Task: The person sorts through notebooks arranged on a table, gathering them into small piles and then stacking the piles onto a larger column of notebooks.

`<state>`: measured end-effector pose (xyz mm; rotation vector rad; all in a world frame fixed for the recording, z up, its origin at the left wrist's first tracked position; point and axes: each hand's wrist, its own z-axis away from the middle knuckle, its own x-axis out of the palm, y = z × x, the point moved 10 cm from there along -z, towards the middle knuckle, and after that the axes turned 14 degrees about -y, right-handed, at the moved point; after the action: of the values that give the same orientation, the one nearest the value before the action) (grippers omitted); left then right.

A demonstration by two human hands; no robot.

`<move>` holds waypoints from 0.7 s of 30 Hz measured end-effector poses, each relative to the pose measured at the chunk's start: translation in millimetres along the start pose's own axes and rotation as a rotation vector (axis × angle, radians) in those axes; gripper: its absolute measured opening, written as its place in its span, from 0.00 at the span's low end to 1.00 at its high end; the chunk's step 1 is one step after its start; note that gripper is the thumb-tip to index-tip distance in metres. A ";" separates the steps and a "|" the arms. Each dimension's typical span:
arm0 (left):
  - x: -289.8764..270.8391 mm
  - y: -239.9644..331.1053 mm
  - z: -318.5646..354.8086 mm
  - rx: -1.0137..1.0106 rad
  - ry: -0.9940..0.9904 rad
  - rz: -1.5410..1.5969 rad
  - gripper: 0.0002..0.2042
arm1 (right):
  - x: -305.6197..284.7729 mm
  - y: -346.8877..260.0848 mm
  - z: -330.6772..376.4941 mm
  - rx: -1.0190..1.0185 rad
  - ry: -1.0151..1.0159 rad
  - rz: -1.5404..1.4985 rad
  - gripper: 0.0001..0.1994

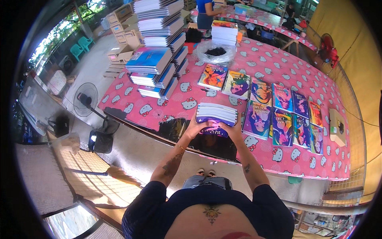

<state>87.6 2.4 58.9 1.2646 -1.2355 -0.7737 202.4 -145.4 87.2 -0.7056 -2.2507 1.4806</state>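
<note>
A small stack of purple-covered notebooks (217, 109) is upright at the table's near edge, its white page edges facing up. My left hand (195, 128) grips its left side, and my right hand (232, 130) closes round the right side. Both thumbs press on the purple cover facing me. Just right of my right hand lies a row of colourful illustrated notebooks (258, 119), set out in small piles two rows deep. An orange-covered notebook pile (213, 76) and one with a purple-haired figure (237, 83) lie beyond the stack.
Tall piles of spiral notebooks (149, 60) stand at the table's left. A plastic bag (216, 53) and another book stack (224, 32) are farther back. A small cardboard box (337, 127) sits at the right end. A standing fan (85, 98) is left of the table; another person (205, 12) stands beyond it.
</note>
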 end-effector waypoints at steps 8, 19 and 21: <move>124.5 158.2 -13.9 0.362 -0.050 -1.643 0.51 | -2.1 -3.4 -3.7 -0.033 -0.052 0.062 0.39; 103.9 149.2 -2.2 0.203 -0.564 -1.792 0.32 | 17.8 -26.8 6.8 0.060 -0.177 -0.073 0.37; 98.8 210.1 21.7 0.347 -0.529 -1.805 0.31 | 20.0 -16.5 12.3 0.196 -0.245 -0.279 0.36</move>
<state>49.3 -54.0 281.9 2.4823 -0.2237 -2.2995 176.0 -148.4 98.0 -0.1493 -2.2203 1.6870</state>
